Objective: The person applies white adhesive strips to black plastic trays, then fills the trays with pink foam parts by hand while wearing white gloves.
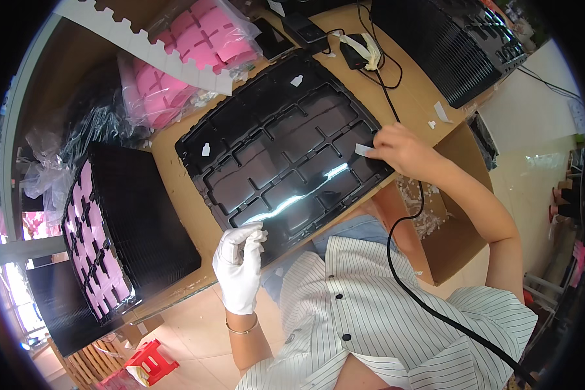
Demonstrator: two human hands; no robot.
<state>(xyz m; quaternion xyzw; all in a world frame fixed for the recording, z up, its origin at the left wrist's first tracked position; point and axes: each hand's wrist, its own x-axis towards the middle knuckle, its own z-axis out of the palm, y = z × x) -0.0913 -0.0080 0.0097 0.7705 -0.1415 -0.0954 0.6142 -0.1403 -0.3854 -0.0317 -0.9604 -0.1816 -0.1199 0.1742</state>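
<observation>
Pinching a small white label [364, 150] between thumb and fingertips, my bare right hand [402, 151] sits over the right-hand edge of the black compartment tray [240, 130], which lies flat on the brown table [175, 188] straight in front of me. That label hangs just above the tray's right rim, closed firmly in my fingers. My left hand [240, 263], in a white glove, is at the tray's near edge with its fingers curled together at the tips; whether they hold anything I cannot tell, since any bit there blends with the glove. Two small white labels already lie on the tray, one [206, 149] near its left rim and one [296, 80] toward its far corner. Left of the tray stands a stack of black trays [156, 221] whose side shows pink foam pads [94, 260]. Beyond the tray's far-left corner lie plastic bags of pink foam pieces [205, 39]. Another black tray stack [448, 45] rests beyond its far-right corner, and a black cable [396, 227] runs past its right side.
</observation>
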